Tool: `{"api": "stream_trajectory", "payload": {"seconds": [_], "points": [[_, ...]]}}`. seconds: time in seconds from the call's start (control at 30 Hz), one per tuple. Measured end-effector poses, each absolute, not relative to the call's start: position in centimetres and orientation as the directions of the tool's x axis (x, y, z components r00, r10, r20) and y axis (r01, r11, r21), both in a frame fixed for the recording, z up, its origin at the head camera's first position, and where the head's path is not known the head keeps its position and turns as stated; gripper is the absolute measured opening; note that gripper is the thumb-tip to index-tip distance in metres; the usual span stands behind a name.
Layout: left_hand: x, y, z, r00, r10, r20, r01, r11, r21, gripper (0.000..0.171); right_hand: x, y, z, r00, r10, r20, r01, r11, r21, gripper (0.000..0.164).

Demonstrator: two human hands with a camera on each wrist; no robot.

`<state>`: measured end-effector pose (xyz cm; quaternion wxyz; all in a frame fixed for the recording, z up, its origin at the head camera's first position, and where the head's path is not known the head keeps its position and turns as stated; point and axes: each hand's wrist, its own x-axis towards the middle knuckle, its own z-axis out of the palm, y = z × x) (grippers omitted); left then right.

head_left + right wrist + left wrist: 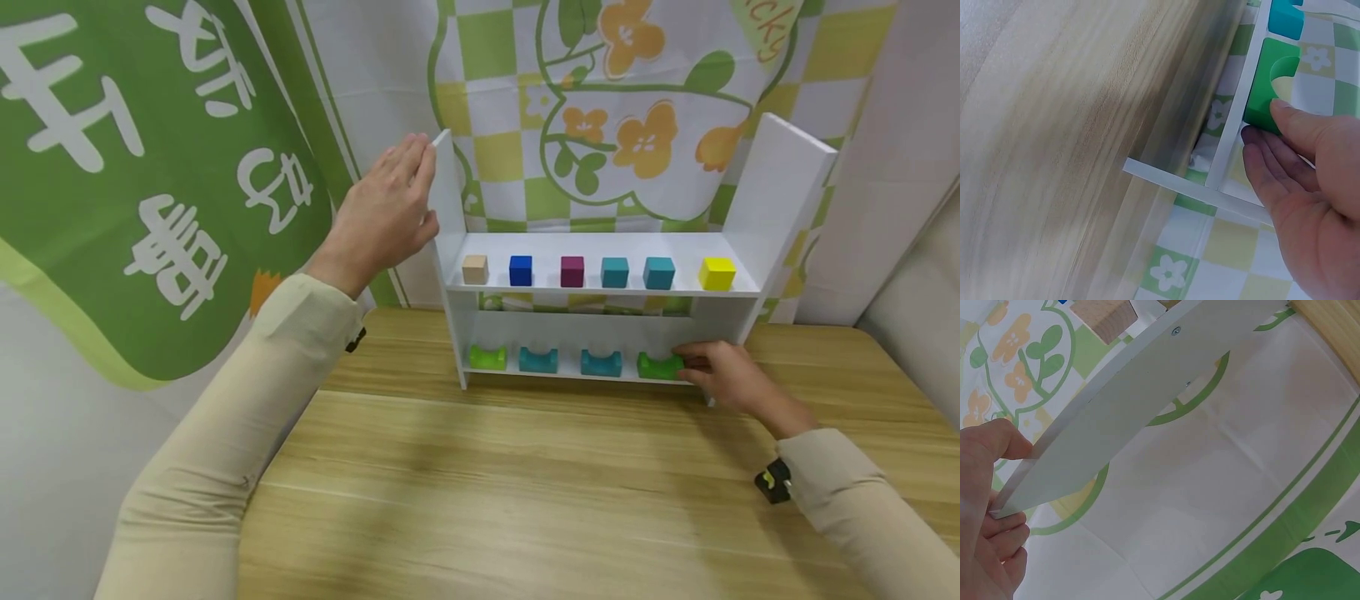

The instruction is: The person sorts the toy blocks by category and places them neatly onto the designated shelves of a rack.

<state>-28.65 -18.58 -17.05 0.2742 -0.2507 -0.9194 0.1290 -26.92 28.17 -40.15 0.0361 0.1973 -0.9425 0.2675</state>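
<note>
A white two-tier shelf (pixel 585 302) stands on the table. My left hand (pixel 390 200) grips the upper part of its left side panel (pixel 1085 431), thumb on one face and fingers on the other. On the lower tier, my right hand (pixel 723 375) pinches the right end of a green block with a curved notch (pixel 657 367). In the right wrist view, the thumb touches that green notched block (pixel 1269 81) and the fingertips lie at its end. Left of it sit two teal notched blocks (pixel 602 364) and a lime-green one (pixel 487 359).
Along the upper tier stand a plain wood cube (pixel 475 270), a blue cube (pixel 521 271), a maroon cube (pixel 572 272), two teal cubes (pixel 615 272) and a yellow cube (pixel 717 274). A patterned cloth (pixel 502 158) hangs behind. The wooden table (pixel 525 483) extends in front.
</note>
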Motion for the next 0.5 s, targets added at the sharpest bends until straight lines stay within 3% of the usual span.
{"api": "stream_trajectory", "payload": {"seconds": [0.23,0.5], "points": [[-28.6,-18.5,-16.9,-0.722,0.535,0.439,0.391,0.839,-0.378,0.071,-26.7,28.2,-40.1,-0.928,-0.335,0.162,-0.370,0.781,-0.503,0.044],[-28.6,-19.0,-17.1,-0.734,0.522,0.435,0.408,0.850,-0.332,0.074,-25.5,28.4,-39.4,-0.935,-0.322,0.148,-0.353,0.805,-0.477,0.062]]}}
